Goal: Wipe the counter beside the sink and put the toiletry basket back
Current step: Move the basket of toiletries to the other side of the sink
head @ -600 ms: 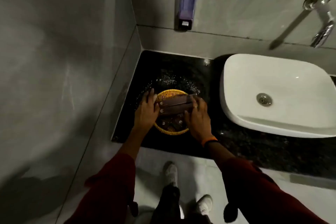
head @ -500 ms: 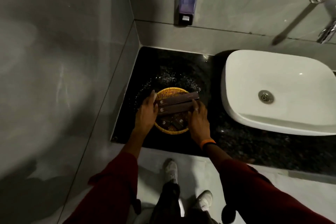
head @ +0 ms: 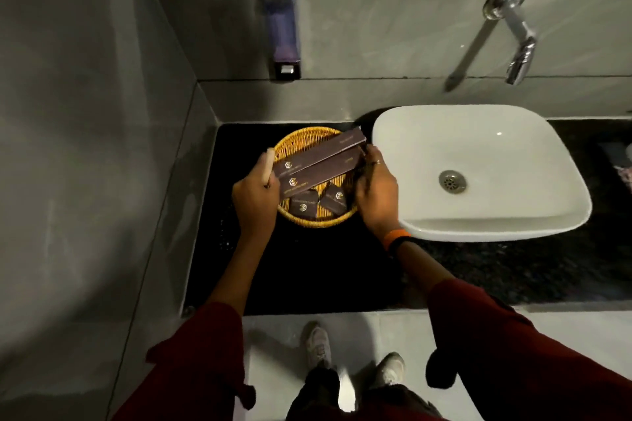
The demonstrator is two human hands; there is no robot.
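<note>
A round yellow wicker toiletry basket [head: 301, 140] sits on the black counter [head: 307, 270] near the back wall, left of the white sink [head: 513, 215]. It holds two long dark brown boxes [head: 321, 161] lying across the rim and two small brown boxes [head: 304, 205]. My left hand [head: 254, 193] grips the basket's left rim, thumb against the long boxes. My right hand [head: 374, 191] grips the right rim, next to the sink's edge. Whether the basket rests on the counter or hovers just above it I cannot tell.
A soap dispenser [head: 282, 31] hangs on the back wall above the basket. A chrome tap [head: 516, 41] juts out over the sink. A grey wall [head: 102, 147] closes the counter's left side. My shoes [head: 318, 345] stand on the pale floor below.
Both hands have carried the basket away from the counter's front part toward the back wall, beside the sink's rear corner. The grip on both rims is unchanged.
</note>
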